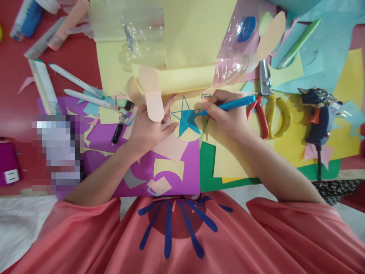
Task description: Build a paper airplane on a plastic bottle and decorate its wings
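Note:
My right hand (225, 110) grips a blue marker (238, 102), its tip at the right point of a star (188, 121) on pale yellow paper. The star's lower part is filled in blue; its upper and left points are only outlined. My left hand (149, 127) lies open on the left side of the paper, index finger and thumb spread around the star's left side. A peach paper strip with rounded ends (152, 93) covers part of that hand's fingers. Beside the left wrist is a black marker (122, 123).
Red-and-yellow-handled scissors (265, 87) and a dark blue glue gun (318, 118) lie to the right. Clear plastic bottles (234, 64) stretch across the back. Slim white pens (76, 82), a blurred-out rectangular item (61, 152) and paper scraps (168, 169) surround my left arm.

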The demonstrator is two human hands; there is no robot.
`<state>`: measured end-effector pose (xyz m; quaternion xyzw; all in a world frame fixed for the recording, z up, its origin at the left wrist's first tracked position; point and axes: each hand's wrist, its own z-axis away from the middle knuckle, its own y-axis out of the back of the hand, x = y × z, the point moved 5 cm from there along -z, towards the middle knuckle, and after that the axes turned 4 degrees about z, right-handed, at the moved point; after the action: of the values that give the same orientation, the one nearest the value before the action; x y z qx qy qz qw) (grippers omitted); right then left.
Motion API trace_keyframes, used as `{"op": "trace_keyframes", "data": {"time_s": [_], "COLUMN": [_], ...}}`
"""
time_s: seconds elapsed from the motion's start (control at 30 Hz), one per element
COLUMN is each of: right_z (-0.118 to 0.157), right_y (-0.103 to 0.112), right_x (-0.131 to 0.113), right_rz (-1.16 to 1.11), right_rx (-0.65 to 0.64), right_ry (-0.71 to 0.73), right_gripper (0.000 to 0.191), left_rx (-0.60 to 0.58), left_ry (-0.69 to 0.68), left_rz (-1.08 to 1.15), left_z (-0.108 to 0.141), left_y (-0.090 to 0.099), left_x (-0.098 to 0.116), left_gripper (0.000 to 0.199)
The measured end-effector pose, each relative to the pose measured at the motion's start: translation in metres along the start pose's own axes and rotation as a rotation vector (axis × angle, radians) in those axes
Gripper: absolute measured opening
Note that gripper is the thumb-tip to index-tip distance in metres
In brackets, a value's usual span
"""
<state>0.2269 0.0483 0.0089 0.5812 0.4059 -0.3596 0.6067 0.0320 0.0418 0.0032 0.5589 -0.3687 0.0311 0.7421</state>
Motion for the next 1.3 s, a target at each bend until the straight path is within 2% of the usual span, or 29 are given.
{"op": "trace_keyframes", "data": {"time_s": [0.23, 0.43, 0.7, 0.97, 1.1, 1.3], "right_z": [0.001, 0.001, 0.004, 0.012, 0.016, 0.017], "right_y": [0.005, 0.005, 0.004, 0.001, 0.001, 0.002], "right_x": [-0.003, 0.0, -0.003, 0.008, 0.01, 0.011], "right_rz": [-0.095, -0.078, -0.188, -0.23, -0.229, -0.185], "right_rx": [0.106, 0.077, 0.09, 0.019, -0.023, 0.003], "right_ry": [0.041, 0.024, 0.001, -0.042, -0.018, 0.025], "right_gripper": [0.028, 0.029, 0.026, 0.009, 0.004, 0.007], "left_rx": [0.012, 0.016, 0.031, 0.018, 0.021, 0.016], "left_ry": [-0.004, -0.014, 0.002, 0.0, -0.005, 0.0], "left_rz": [-0.021, -0.036, -0.045, -0.075, -0.085, -0.094], "left_z": [0.0, 0.0, -0.001, 0.002, 0.003, 0.003], "left_y": [0.0, -0.001, -0.001, -0.001, -0.002, -0.002], "left_x": [0.0, -0.001, -0.002, 0.002, 0.002, 0.002], "left_gripper": [0.06, 0.06, 0.06, 0.059, 0.058, 0.059]}}
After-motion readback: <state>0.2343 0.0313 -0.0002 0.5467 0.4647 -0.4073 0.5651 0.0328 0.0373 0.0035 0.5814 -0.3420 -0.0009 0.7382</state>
